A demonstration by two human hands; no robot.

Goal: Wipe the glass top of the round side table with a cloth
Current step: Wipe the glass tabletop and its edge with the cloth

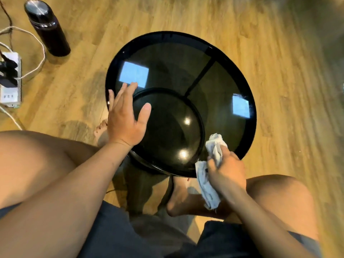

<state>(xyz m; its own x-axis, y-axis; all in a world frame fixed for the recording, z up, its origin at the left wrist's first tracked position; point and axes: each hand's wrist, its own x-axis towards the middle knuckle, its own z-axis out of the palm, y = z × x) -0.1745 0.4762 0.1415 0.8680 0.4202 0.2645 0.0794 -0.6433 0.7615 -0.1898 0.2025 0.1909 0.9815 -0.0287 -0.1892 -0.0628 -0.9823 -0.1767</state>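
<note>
Gripping a bunched white cloth (214,164), the right hand (226,171) presses it on the near right edge of the round side table (178,58). The left hand (125,118) lies flat, fingers spread, at the glass's left edge. A black flask (46,27) and power strip (10,81) sit on the floor (279,53) left of the table, well apart.

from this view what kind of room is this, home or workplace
Most likely a room in a home. A round glass side table stands on a wood-look floor, with a power strip and a black flask on the floor, and the person is barefoot.
</note>
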